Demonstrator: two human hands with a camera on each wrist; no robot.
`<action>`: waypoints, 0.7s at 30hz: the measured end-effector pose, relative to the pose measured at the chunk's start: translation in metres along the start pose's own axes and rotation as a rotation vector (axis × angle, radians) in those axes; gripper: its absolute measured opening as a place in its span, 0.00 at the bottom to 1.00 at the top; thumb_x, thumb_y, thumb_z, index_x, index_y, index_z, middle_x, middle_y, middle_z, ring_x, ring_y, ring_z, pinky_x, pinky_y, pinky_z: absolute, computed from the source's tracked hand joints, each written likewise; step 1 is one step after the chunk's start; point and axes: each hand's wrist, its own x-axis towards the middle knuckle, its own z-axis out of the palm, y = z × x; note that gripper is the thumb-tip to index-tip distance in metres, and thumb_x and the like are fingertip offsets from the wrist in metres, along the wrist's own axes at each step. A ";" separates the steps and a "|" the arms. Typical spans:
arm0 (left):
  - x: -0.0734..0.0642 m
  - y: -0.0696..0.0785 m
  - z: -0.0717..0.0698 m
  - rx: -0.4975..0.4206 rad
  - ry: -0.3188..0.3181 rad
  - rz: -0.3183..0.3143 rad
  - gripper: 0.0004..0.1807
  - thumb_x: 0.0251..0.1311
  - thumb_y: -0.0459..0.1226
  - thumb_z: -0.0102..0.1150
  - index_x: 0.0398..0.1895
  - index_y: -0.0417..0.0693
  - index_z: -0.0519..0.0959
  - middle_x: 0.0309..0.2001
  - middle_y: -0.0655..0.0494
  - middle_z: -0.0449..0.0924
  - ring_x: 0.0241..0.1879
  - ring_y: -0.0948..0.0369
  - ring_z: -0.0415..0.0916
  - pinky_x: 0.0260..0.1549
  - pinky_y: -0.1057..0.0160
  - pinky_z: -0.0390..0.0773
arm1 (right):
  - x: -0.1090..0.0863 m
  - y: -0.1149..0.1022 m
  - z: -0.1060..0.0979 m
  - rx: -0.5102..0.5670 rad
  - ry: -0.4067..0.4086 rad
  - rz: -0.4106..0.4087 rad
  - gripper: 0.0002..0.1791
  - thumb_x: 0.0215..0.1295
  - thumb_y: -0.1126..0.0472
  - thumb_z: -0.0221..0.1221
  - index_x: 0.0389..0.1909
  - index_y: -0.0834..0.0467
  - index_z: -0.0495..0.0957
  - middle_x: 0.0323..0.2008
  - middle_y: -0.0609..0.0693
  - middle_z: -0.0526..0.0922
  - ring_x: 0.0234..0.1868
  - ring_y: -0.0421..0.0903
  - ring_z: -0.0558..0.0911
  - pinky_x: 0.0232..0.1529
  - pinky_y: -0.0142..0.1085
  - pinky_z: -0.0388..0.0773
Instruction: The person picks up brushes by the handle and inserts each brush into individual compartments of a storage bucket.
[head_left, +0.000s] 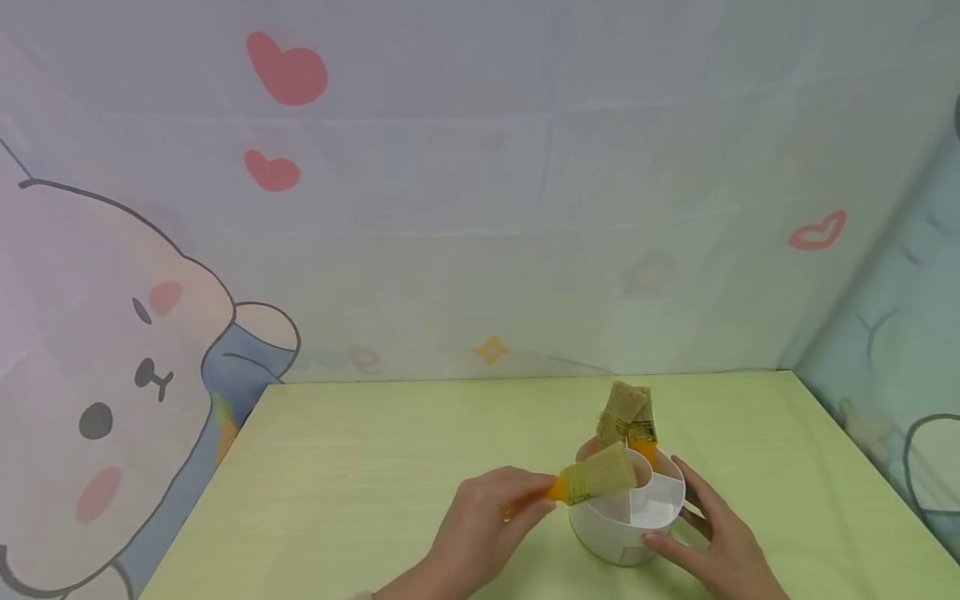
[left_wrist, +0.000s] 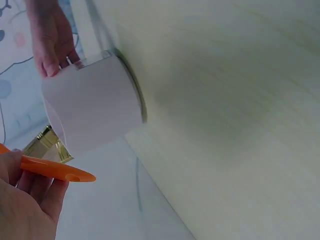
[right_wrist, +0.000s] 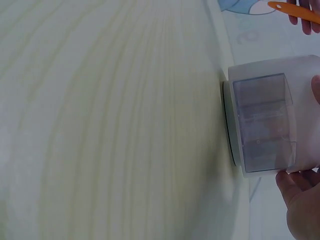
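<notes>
My left hand (head_left: 480, 521) pinches a paintbrush (head_left: 600, 475) by its orange handle (left_wrist: 60, 170). The pale bristles point right, over the rim of a round white desk organizer (head_left: 596, 529). This organizer has several compartments around a central cup and stands on the table. With thumb in front and fingers behind, my right hand (head_left: 723, 537) holds its right side. Other paintbrushes (head_left: 626, 404) stand bristles up in the rear compartments, their lower handles hidden by the walls. A front right compartment (head_left: 656, 504) shows its white inside. In the right wrist view, a clear panel (right_wrist: 265, 125) covers part of the organizer's side.
The light yellow-green table (head_left: 360, 467) has wood-like grain. A printed cloth (head_left: 480, 208) with hearts and a cartoon animal hangs behind the table's back edge, and more cloth (head_left: 900, 358) hangs at the right.
</notes>
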 end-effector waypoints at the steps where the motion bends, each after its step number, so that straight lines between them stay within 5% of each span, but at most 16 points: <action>1: 0.002 0.001 0.002 -0.020 0.015 -0.011 0.13 0.62 0.44 0.61 0.48 0.57 0.83 0.42 0.67 0.83 0.37 0.74 0.77 0.33 0.78 0.78 | 0.000 0.000 0.000 -0.007 0.000 0.008 0.50 0.53 0.39 0.67 0.73 0.32 0.49 0.72 0.50 0.57 0.63 0.62 0.72 0.52 0.44 0.80; 4: 0.006 0.005 0.009 -0.084 0.048 -0.046 0.12 0.61 0.44 0.62 0.48 0.57 0.84 0.42 0.67 0.83 0.38 0.74 0.79 0.35 0.75 0.79 | 0.001 0.001 0.001 -0.026 0.029 -0.055 0.51 0.52 0.41 0.68 0.74 0.37 0.50 0.71 0.50 0.60 0.62 0.57 0.74 0.52 0.40 0.80; 12: 0.023 0.014 0.029 -0.267 0.161 -0.041 0.13 0.59 0.39 0.64 0.47 0.53 0.84 0.43 0.61 0.85 0.40 0.67 0.82 0.39 0.72 0.81 | 0.002 0.006 0.004 -0.048 0.082 -0.152 0.52 0.50 0.44 0.71 0.72 0.34 0.51 0.69 0.47 0.63 0.56 0.20 0.68 0.52 0.31 0.78; 15: 0.031 0.017 0.036 -0.322 0.195 -0.043 0.13 0.58 0.39 0.65 0.47 0.52 0.84 0.43 0.60 0.85 0.40 0.65 0.83 0.39 0.71 0.82 | 0.002 0.005 0.004 -0.051 0.086 -0.161 0.52 0.50 0.45 0.71 0.73 0.38 0.52 0.69 0.47 0.63 0.57 0.24 0.69 0.52 0.32 0.78; 21: 0.042 0.019 0.049 -0.348 0.243 -0.058 0.14 0.60 0.38 0.64 0.48 0.45 0.83 0.43 0.55 0.85 0.41 0.64 0.83 0.38 0.70 0.82 | 0.002 -0.002 0.002 -0.014 0.049 -0.051 0.53 0.51 0.41 0.69 0.74 0.40 0.50 0.71 0.50 0.60 0.63 0.55 0.72 0.52 0.39 0.79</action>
